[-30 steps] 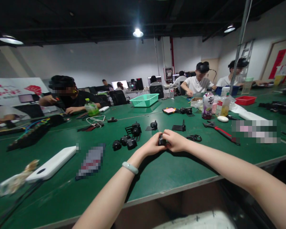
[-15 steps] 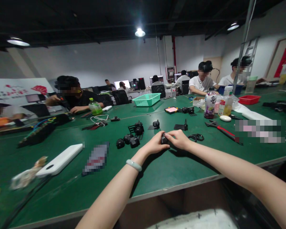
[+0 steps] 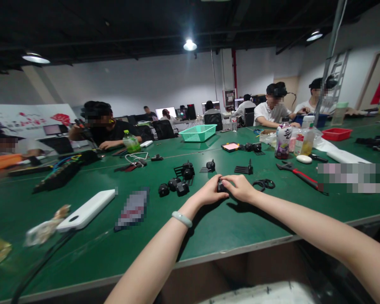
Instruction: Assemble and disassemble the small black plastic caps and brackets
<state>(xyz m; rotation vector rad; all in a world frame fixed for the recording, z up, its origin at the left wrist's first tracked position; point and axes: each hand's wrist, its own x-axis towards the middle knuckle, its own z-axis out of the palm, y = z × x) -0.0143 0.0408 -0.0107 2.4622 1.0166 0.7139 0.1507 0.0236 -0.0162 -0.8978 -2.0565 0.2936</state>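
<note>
Both my hands meet over the green table (image 3: 228, 228), pinching one small black part (image 3: 221, 185) between them. My left hand (image 3: 209, 193), with a pale bracelet on its wrist, closes on the part from the left. My right hand (image 3: 240, 188) closes on it from the right. Most of the part is hidden by my fingers. Just left of my hands lie three loose black parts (image 3: 174, 186), and behind them stand black bracket pieces (image 3: 185, 170), with a black clip piece (image 3: 244, 169) further right. A black ring-shaped piece (image 3: 264, 184) lies right of my right hand.
A white power bank (image 3: 87, 210) and a cable lie at the left. Red-handled pliers (image 3: 299, 175), bottles (image 3: 283, 141), a green basket (image 3: 198, 132) and a red tray (image 3: 336, 134) stand further back. Other people sit at work along the far side and at the left.
My hands stay closed on the small black part with almost no movement. The view has drifted slightly, so everything sits a little further right.
</note>
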